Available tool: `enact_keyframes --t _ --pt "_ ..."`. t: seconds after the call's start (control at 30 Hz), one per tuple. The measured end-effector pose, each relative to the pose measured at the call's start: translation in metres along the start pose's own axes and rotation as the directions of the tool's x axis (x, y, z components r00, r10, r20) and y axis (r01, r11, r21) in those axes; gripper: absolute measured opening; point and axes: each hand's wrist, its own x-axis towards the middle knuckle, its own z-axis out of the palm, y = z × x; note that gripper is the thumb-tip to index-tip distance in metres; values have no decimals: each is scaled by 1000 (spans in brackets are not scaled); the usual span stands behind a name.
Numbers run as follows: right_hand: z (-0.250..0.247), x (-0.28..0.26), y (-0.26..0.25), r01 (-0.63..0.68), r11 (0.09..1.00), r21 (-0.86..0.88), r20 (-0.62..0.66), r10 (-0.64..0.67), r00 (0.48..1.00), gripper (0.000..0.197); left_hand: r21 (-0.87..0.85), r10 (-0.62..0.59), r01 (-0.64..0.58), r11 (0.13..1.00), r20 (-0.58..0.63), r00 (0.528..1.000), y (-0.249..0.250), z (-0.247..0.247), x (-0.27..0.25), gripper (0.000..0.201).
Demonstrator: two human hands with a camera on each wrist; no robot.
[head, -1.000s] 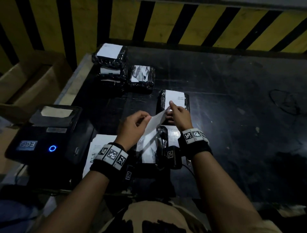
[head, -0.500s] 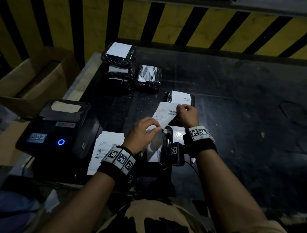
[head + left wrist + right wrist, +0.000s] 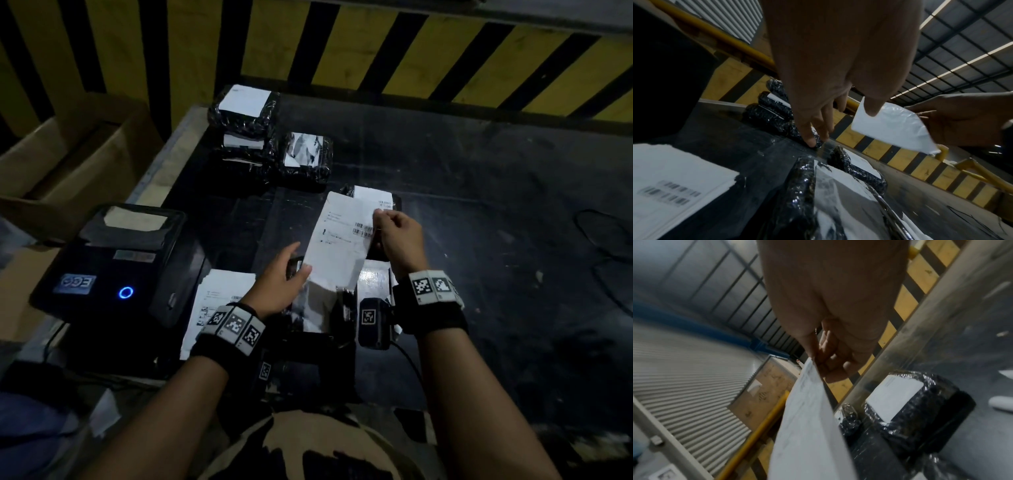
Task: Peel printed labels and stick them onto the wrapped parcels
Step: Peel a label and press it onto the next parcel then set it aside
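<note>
My right hand pinches the upper right edge of a white printed label, held up over the dark table. The label hangs slanted, print facing me. My left hand is below it with fingers stretched out; only its thumb touches the label's lower left corner. Under both hands lies a black-wrapped parcel with a shiny white patch on top. Just beyond it sits a second wrapped parcel bearing a label. In the right wrist view, curled fingers grip the label's edge.
A black label printer with a blue light stands at the left, a pile of printed sheets beside it. Labelled parcels are stacked at the back left. A cardboard box sits off the table; a yellow-black barrier runs behind.
My right hand has drawn the label up and away until it hangs flat. The left hand has let go of its pinch and spread its fingers, with only the thumb on the lower corner.
</note>
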Motion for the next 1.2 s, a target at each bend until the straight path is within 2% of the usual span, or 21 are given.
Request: enact_keyframes --t 0.17,0.23,0.4,0.5,0.63,0.8,0.93,0.97,1.1,1.2 --pt "5 -12 14 -34 999 42 33 33 999 16 -64 40 -41 997 -15 999 -3 4 -6 25" --pt "6 -12 21 -37 999 15 32 37 999 17 -67 35 -36 997 -26 999 -7 4 -10 22" --pt "12 -11 38 -19 998 -54 81 24 996 18 -72 34 -35 997 -7 999 -15 3 -23 32" --pt "17 -12 50 30 975 -218 124 -3 992 14 -89 -10 10 996 5 1000 -15 4 -28 41" --pt "20 -9 67 27 954 -298 73 -5 997 9 -21 -31 31 999 10 999 -19 4 -33 44" --pt "22 -8 76 38 932 -361 106 0 994 25 -34 -87 86 996 -8 996 -25 8 -36 44" --pt "22 -10 79 35 955 -294 139 7 990 45 -8 -107 107 994 -4 994 -27 11 -38 46" --pt "21 -9 80 35 954 -298 142 8 990 43 -7 -113 113 994 -3 994 -27 12 -39 46" --pt "24 -8 86 34 931 -363 155 24 988 9 -3 -127 127 992 -7 992 -26 13 -40 46" --pt "26 -7 91 44 918 -394 184 32 982 8 26 -145 145 989 -10 989 -28 14 -39 47"
